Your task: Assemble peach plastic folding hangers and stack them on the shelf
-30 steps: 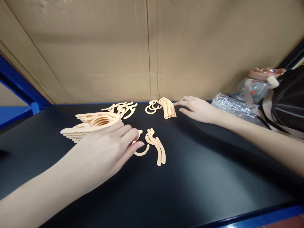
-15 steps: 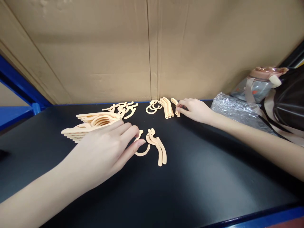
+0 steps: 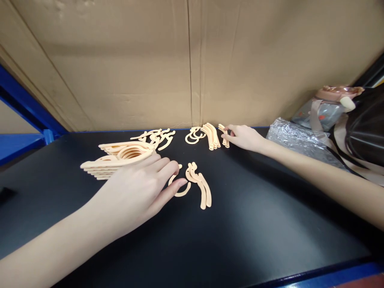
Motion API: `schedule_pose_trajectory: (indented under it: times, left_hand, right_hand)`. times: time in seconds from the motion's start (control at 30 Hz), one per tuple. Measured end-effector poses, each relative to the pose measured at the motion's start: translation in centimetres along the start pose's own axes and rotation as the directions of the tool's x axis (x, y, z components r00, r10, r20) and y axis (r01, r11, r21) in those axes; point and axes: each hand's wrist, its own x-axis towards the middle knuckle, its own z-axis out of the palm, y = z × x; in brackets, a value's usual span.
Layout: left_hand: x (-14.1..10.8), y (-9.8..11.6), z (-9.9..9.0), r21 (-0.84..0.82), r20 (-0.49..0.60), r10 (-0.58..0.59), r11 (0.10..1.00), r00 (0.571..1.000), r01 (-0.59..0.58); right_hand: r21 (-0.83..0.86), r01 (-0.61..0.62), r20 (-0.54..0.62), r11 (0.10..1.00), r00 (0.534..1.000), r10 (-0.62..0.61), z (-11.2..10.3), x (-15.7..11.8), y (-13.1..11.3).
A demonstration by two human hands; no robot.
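Far, right of centre: touches curved peach strips [image 3: 225,143] with right hand [image 3: 244,138] | Nearer, left: spreads thumb and forefinger of left hand [image 3: 139,186] over hooked piece [image 3: 182,195] | Cannot tell if gripping with either | Black tabletop [image 3: 255,224], cardboard wall [image 3: 135,72] at far side | Far right: bottle [image 3: 328,95], orange marks [image 3: 322,117] too small to read

Two hands [image 3: 147,184], one hanger stack [image 3: 103,165] — one front hook [image 3: 182,195], one bottle [image 3: 335,95]

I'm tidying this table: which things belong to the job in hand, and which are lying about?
Likely the job:
- curved pieces by the right hand
- stacked pieces by the left hand
- nearest loose pieces
- curved row
- round pieces
- back-left pile

Likely lying about:
- plastic wrap
- bottle
- dark item
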Motion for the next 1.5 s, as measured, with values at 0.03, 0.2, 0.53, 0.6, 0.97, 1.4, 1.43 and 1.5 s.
schedule_pose_trajectory:
  times: [0.03,0.2,0.53,0.6,0.97,1.4,1.43,1.5]
  left_hand:
    - [0.0,0.0,0.0,0.007,0.001,0.004,1.0,1.0,-0.004]
    - [0.0,0.2,0.5,0.015,0.025,0.014,1.0,1.0,-0.015]
    - [-0.5,1.1,2.7,-0.167,0.064,-0.003,0.986,0.998,0.013]
    - [-0.5,1.3,2.8,-0.188,0.089,0.022,0.982,0.996,-0.005]
    - [-0.4,2.4,2.8,-0.293,0.102,0.194,0.943,0.976,-0.157]
    - [-0.2,1.9,2.4,-0.249,0.01,0.18,0.953,0.984,-0.172]
    - [-0.1,1.7,2.3,-0.221,-0.004,0.154,0.964,0.988,-0.151]
    - [0.1,1.3,2.1,-0.148,-0.048,0.091,0.984,0.995,-0.097]
  right_hand:
    - [0.003,0.001,0.009,1.0,1.0,-0.001,-0.1,0.0,0.0]
    - [0.025,-0.001,0.043,1.0,0.999,0.0,-0.7,-0.4,0.4]
    - [0.041,-0.008,0.129,0.999,0.992,0.002,-2.3,-5.8,0.7]
    - [0.034,-0.006,0.148,0.999,0.989,0.001,-2.4,-7.5,0.8]
    - [0.052,0.28,0.003,0.959,0.96,-0.281,-2.7,-14.4,-2.7]
    - [0.024,0.426,-0.112,0.904,0.9,-0.421,-0.2,-8.7,-5.5]
    - [0.025,0.443,-0.137,0.896,0.89,-0.436,-0.1,-8.4,-5.6]
    - [0.031,0.481,-0.193,0.876,0.863,-0.467,-0.2,-8.0,-5.9]
